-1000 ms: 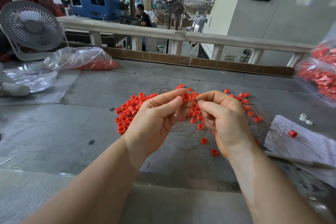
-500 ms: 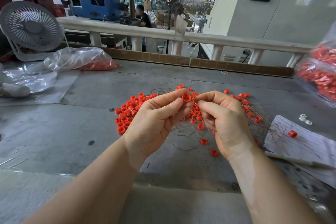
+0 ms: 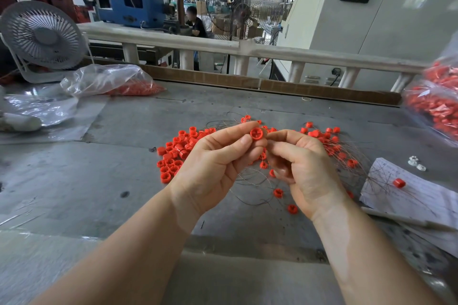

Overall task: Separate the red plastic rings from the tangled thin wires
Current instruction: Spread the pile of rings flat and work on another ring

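1. your left hand (image 3: pixel 213 163) pinches a red ring (image 3: pixel 256 133) between thumb and fingertips, raised above the counter (image 3: pixel 124 181), its cross-shaped inside facing you.
2. your right hand (image 3: pixel 303 168) has its fingers curled, with the thumb and forefinger tips right against that same ring; whether they pinch a wire there is too fine to tell.
3. a pile of loose red rings (image 3: pixel 177 153) lies on the counter just left of your left hand.
4. the tangled thin wires (image 3: pixel 252 181) spread on the counter under and between your hands, with more rings (image 3: pixel 327 138) caught in them to the right.
5. two rings (image 3: pixel 285 200) sit on the wires near your right wrist.
6. one ring (image 3: pixel 399 183) rests on a sheet of paper (image 3: pixel 421 195) at the right.
7. a clear bag of red parts (image 3: pixel 116 82) lies at the far left, beside a white fan (image 3: pixel 42 34).
8. another bag of red parts (image 3: pixel 433 109) sits at the right edge.
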The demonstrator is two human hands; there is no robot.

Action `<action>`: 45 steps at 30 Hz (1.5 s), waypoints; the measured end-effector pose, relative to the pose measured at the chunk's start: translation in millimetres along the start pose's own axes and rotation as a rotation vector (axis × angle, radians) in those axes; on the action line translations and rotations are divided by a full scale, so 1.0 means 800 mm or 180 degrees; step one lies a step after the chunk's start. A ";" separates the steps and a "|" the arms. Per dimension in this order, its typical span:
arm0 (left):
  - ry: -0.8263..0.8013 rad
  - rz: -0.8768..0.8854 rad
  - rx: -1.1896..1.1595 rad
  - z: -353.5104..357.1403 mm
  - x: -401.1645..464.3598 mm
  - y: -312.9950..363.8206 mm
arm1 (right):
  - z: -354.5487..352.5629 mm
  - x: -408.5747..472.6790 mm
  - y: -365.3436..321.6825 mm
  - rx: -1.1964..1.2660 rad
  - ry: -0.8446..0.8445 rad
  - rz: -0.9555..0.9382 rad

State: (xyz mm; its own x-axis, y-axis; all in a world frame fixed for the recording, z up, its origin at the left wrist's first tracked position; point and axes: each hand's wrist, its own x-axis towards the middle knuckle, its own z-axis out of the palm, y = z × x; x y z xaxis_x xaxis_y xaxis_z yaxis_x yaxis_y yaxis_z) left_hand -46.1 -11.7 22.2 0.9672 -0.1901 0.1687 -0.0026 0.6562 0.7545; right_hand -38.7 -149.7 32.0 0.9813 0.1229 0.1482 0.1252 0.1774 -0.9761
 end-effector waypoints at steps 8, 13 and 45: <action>-0.0191 -0.0003 -0.0079 0.002 0.000 -0.001 | -0.002 0.003 0.000 0.0140 -0.0153 0.0257; -0.0223 0.0030 -0.0044 0.001 0.000 -0.001 | -0.002 0.002 0.002 0.0059 -0.0225 0.0373; 0.0891 0.0119 -0.0140 -0.013 0.010 -0.006 | -0.021 0.007 0.022 -0.4130 0.0765 -0.0434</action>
State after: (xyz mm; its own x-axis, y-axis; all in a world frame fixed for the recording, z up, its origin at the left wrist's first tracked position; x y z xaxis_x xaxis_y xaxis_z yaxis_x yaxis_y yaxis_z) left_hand -36.0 -8.6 13.1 0.9992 0.0398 0.0095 -0.0344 0.6913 0.7218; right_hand -28.7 -162.3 13.2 0.9343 -0.0198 0.3558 0.1403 -0.8974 -0.4183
